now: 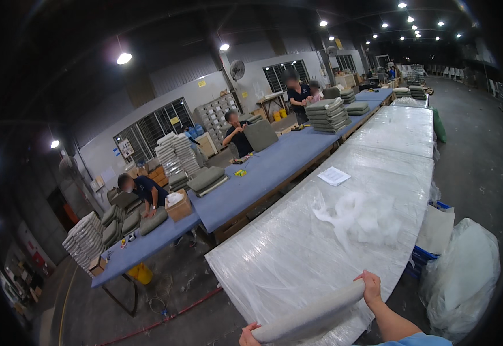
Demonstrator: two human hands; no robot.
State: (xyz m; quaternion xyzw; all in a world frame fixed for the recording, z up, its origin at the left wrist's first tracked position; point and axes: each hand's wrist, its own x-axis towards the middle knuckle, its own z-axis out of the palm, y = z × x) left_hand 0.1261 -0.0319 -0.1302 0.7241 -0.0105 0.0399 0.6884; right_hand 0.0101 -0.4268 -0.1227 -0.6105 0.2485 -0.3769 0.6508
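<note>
Head view: two hands hold a grey cushion (312, 312) by its two ends

With six o'clock as the lower edge, the cushion lies between five and six o'clock, over the near end of a long table (274, 254) wrapped in clear plastic film. Mostly its long, rounded side is seen, sloping up toward the right; I cannot tell if it touches the table. The left hand (250, 335), at six o'clock and partly cut by the lower edge, pinches the lower end. The right hand (371, 287), between four and five o'clock, has its fingers bent around the upper end.

On the same table, crumpled white sheets (370, 222) lie toward four o'clock, and a sheet of paper (333, 176) lies at three o'clock. Beyond the table's right side, at four o'clock, there is a big, bulging, translucent plastic bag (465, 277).

A second long table (280, 161), covered in blue, runs beside the wrapped one. On it, a cushion stack (327, 120) stands at two o'clock and a cardboard box (178, 209) at eight o'clock. Behind it, near the centre toward eleven o'clock, one co-worker (237, 138) is beside an upright grey-green cushion (261, 136). Another co-worker (150, 190), between eight and nine o'clock, bends with hands upon a flat cushion (154, 221).
</note>
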